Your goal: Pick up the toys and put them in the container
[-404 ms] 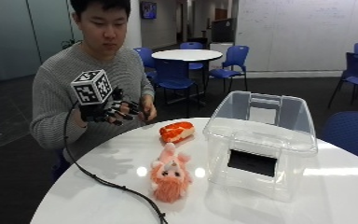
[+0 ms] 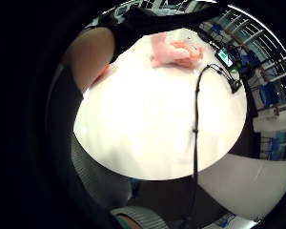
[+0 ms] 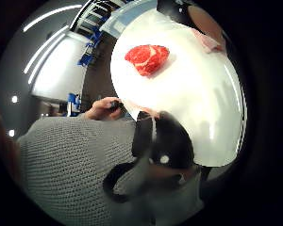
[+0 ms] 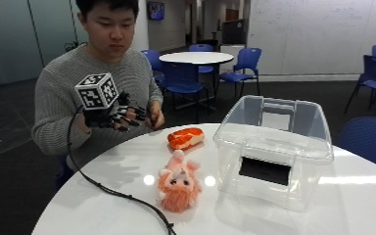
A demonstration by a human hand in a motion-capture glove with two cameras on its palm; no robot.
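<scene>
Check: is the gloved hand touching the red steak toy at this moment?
Apart. The outside view shows the gloved right hand raised above the table edge, with bare white tabletop between it and the steak toy.

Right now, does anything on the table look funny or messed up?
Nothing looks broken or spilled. The pink doll lies flat on the table and the red toy steak sits beside the clear container, which holds no toys.

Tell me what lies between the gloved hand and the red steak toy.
Nothing. In the outside view only bare white table separates the raised gloved hand from the steak toy; the pink plush toy lies nearer the camera, off that line.
</scene>
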